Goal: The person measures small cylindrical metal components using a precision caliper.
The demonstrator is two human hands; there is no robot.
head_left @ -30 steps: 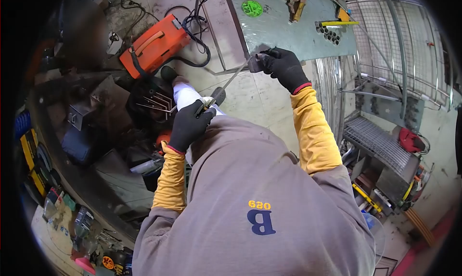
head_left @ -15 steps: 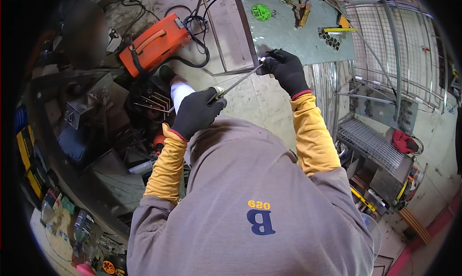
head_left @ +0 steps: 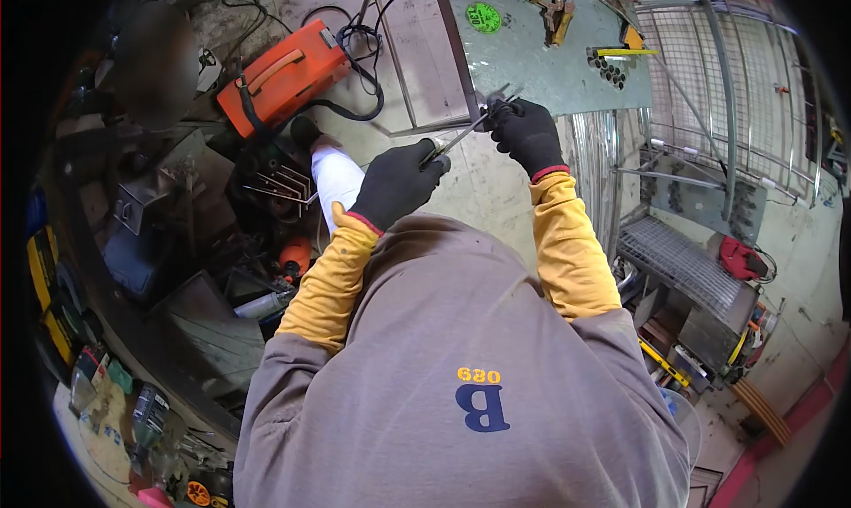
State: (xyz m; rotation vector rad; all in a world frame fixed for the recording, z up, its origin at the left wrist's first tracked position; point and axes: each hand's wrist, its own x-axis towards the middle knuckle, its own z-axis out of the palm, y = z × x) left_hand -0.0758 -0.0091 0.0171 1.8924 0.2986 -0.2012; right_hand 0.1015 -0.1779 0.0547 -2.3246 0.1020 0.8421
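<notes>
My left hand [head_left: 401,182], in a black glove, is closed around the handle end of a long thin file [head_left: 461,138]. The file slants up and to the right towards my other hand. My right hand [head_left: 529,136], also in a black glove, is closed on a small metal piece [head_left: 487,112] at the corner of the grey-green worktable [head_left: 532,74]. The file's blade meets this piece, and its far end shows just beyond it. The gloved fingers hide most of the piece, so its full shape cannot be made out.
Several short tube pieces [head_left: 610,72], clamps [head_left: 557,19] and a green disc [head_left: 484,18] lie on the worktable. An orange machine [head_left: 284,72] with black cables stands on the floor at left. Wire mesh racks [head_left: 691,74] stand at right.
My left hand has moved right and slightly up, nearer my right hand, pushing the file forward. The file's far end now pokes out past the metal piece. My right hand has barely shifted.
</notes>
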